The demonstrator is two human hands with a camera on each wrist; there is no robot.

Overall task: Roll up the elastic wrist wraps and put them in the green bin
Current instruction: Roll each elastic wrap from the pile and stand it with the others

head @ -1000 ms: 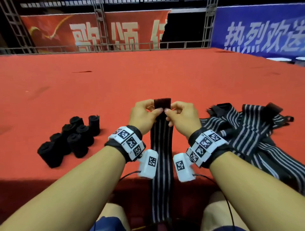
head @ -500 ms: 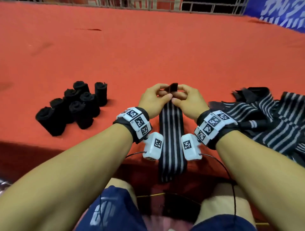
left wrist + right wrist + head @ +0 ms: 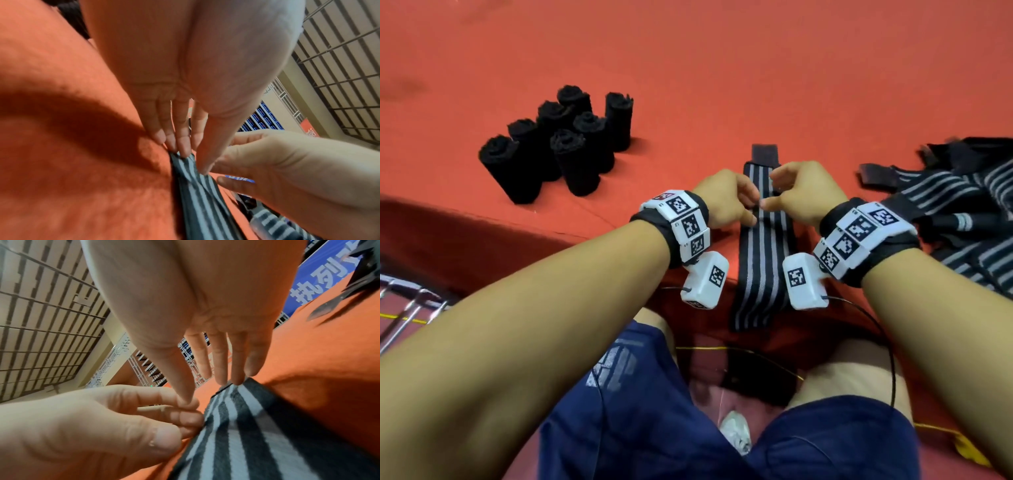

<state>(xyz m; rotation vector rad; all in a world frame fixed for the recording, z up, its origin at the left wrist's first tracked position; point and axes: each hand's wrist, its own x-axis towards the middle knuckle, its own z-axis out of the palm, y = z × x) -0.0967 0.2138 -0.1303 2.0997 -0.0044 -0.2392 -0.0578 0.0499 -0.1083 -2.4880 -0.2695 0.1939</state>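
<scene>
Red carpet (image 3: 722, 68); rolled wraps (image 3: 558, 140); flat wrap (image 3: 763, 260); wrap pile (image 3: 955, 205)

Both bare forearms wear black wristbands (image 3: 873, 270) carrying white blocks printed with black square markers. A white camera box (image 3: 705, 281) hangs under each wrist, trailing thin black cable. Navy shorts (image 3: 626, 411).
</scene>
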